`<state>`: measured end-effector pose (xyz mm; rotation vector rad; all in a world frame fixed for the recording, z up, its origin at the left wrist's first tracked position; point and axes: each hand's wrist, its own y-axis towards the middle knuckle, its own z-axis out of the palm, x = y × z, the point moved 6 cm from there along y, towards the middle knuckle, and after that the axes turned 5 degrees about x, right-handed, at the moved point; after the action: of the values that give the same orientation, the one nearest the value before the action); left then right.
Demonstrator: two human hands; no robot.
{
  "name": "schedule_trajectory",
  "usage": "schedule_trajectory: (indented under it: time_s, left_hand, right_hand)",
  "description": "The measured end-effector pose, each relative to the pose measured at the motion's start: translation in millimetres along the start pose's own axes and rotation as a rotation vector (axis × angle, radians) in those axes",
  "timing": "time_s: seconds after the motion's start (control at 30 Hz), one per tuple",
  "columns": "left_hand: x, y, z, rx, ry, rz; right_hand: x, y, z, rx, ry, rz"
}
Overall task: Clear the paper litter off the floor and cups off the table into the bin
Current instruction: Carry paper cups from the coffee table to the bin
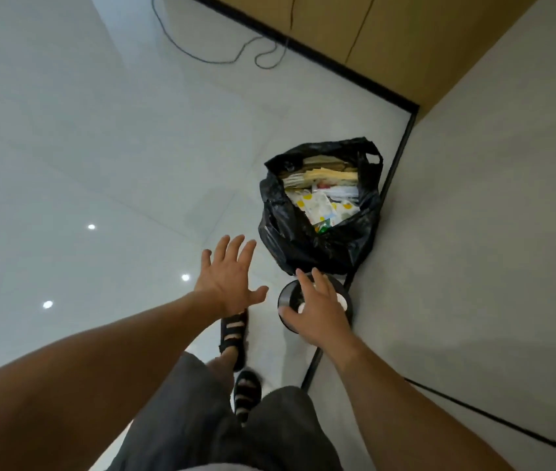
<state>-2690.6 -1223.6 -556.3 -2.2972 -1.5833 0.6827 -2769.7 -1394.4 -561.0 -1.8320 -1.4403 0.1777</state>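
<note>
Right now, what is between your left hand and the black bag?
Only bare shiny floor lies between the left hand and the black bag, in the head view.

Bin (283,300) before bag (307,248) (beside wall (490,215))

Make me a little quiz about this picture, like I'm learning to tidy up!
1. True or false: the left hand holds a cup.
2. What is right under the right hand? A) a round black bin B) a chair C) a broom
3. Fill in: the stuffed bag beyond the bin is ___ in colour.
Key: 1 false; 2 A; 3 black.
</note>
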Motion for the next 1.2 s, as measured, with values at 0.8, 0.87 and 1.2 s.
schedule_trajectory:
  time_s: [0.8, 0.87, 1.2]
  left_hand:
    - [324.1, -525.9, -10.7, -0.534, -0.375, -0.866]
    - [360.3, -579.3, -1.7, -0.556, -0.375, -0.931]
    - [497.7, -770.0, 35.4, -0.626, -0.424, -1.206]
  right_hand:
    - [461.7, -225.6, 166.0, 0.086, -0.753, -0.834]
    - [506.1, -251.2, 206.4, 0.104, -0.78, -0.891]
    - [681.7, -343.0, 359.2, 0.164, -0.853, -1.111]
